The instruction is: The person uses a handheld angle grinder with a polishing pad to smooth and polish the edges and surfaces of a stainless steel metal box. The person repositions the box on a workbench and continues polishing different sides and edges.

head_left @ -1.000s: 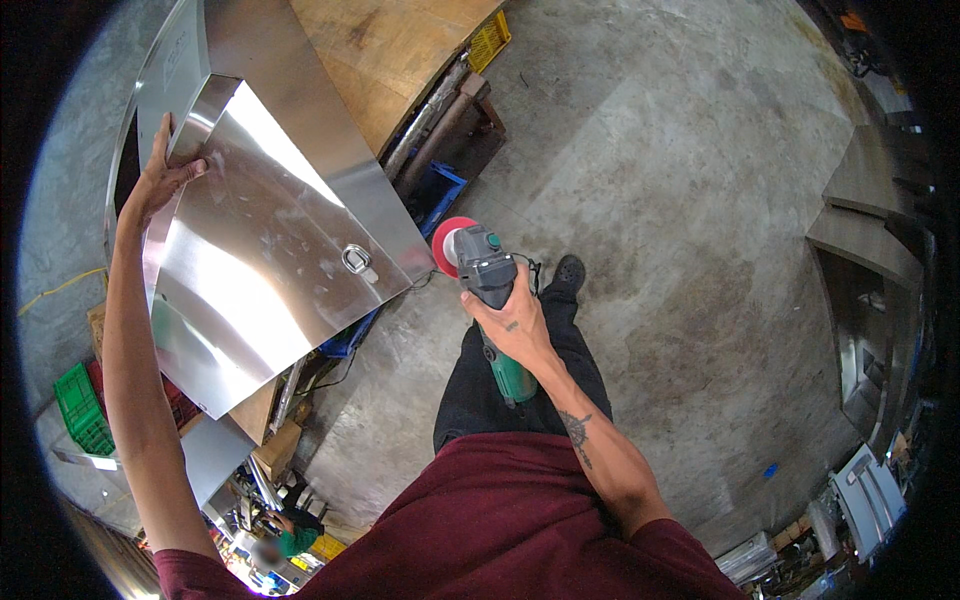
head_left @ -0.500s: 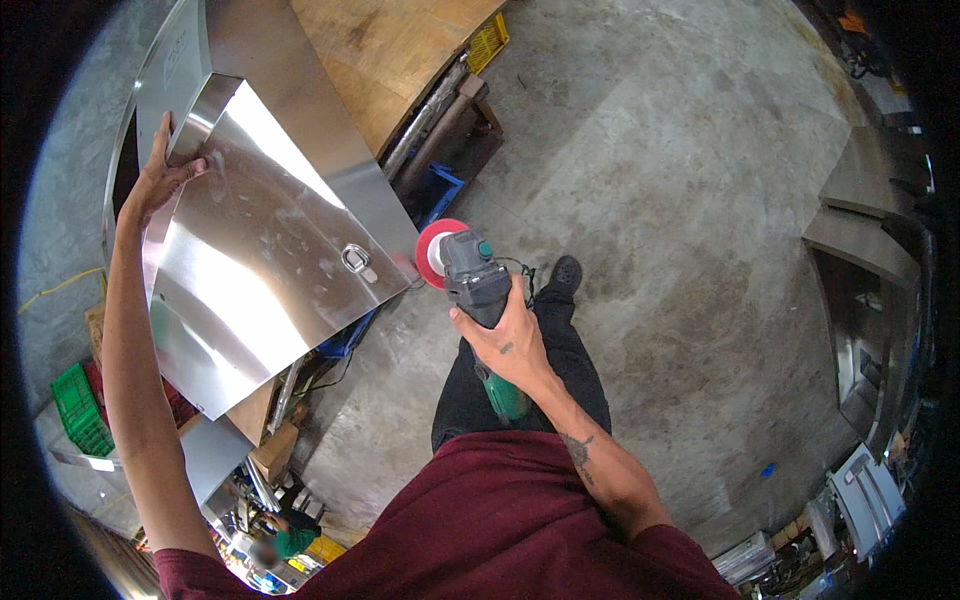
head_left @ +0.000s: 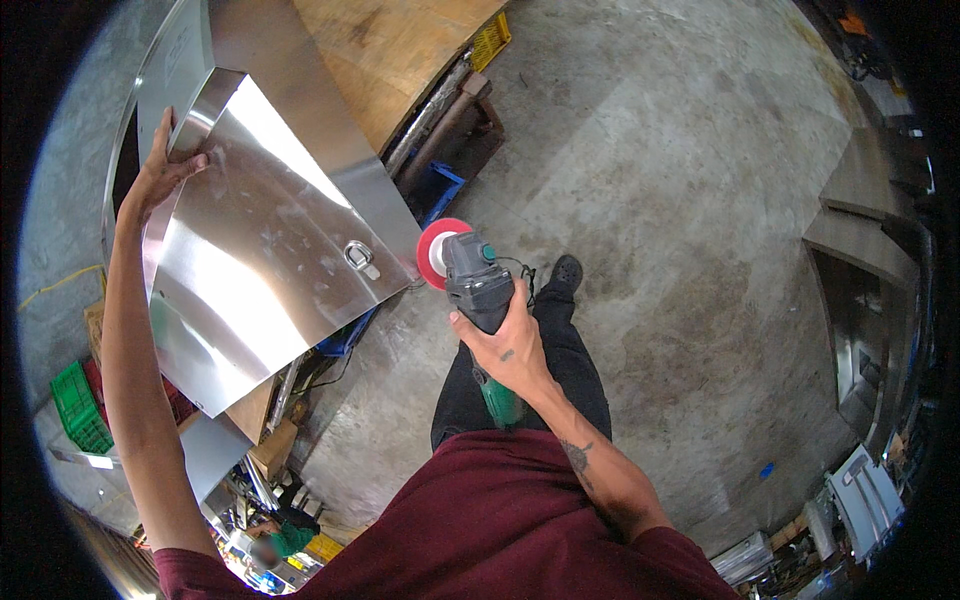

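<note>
A shiny, box-like sheet metal piece stands at the left, with a recessed ring latch near its right corner. My left hand rests at its upper left edge, thumb and fingers spread against the metal. In front of my body, my right hand is wrapped round the body of a green and black angle grinder. The grinder carries a red disc with a pale centre. That disc is close to the metal's right corner, and no contact between them can be made out.
A wooden-topped workbench supports metal at the upper left, with blue and yellow crates beneath. Large metal housings stand at the right. Green crate at lower left; another person lower down. Concrete floor stretches between.
</note>
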Motion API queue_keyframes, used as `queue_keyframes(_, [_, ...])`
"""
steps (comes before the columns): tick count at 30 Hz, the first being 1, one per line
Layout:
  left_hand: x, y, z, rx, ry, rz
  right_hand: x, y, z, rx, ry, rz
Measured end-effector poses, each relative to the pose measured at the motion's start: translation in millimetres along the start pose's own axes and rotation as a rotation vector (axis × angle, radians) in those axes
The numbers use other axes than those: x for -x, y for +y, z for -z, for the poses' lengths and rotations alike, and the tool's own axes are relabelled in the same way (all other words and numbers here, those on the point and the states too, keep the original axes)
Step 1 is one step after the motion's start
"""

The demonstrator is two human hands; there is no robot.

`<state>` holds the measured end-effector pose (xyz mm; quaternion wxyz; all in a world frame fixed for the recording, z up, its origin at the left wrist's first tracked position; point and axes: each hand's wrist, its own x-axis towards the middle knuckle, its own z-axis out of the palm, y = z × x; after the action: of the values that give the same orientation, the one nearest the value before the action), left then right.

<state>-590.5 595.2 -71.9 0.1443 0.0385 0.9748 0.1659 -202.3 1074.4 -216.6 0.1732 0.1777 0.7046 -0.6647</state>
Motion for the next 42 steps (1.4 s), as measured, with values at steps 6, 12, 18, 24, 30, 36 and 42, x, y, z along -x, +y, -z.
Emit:
queue_keyframes(6, [6.8,10.3,4.2,-0.039,-0.013,0.081,-9.7,27.2,-6.1,0.043,0.050,-0.009])
queue_keyframes(12, [10.9,-6.0,13.6,-0.003,-0.012,0.047,-21.7,46.9,-4.9,0.108,0.049,-0.030])
queue_keyframes(18, [2.5,5.7,8.9,0.101,-0.055,0.082,-15.5,30.1,-4.2,0.141,0.096,-0.037])
queue_keyframes(24, [3.5,-17.6,10.7,0.002,-0.005,0.039,-12.4,24.1,-3.1,0.200,0.087,-0.010])
queue_keyframes(30, [2.3,14.1,4.8,0.083,-0.048,0.069,-15.4,27.2,-1.6,0.207,0.063,-0.032])
queue_keyframes(36, [10.0,0.1,8.8,0.054,-0.023,0.035,-10.8,23.5,-4.0,0.222,0.054,0.001])
queue_keyframes(42, [9.2,-3.2,7.2,0.097,-0.034,0.015,-9.8,24.9,-4.0,0.237,0.065,0.009])
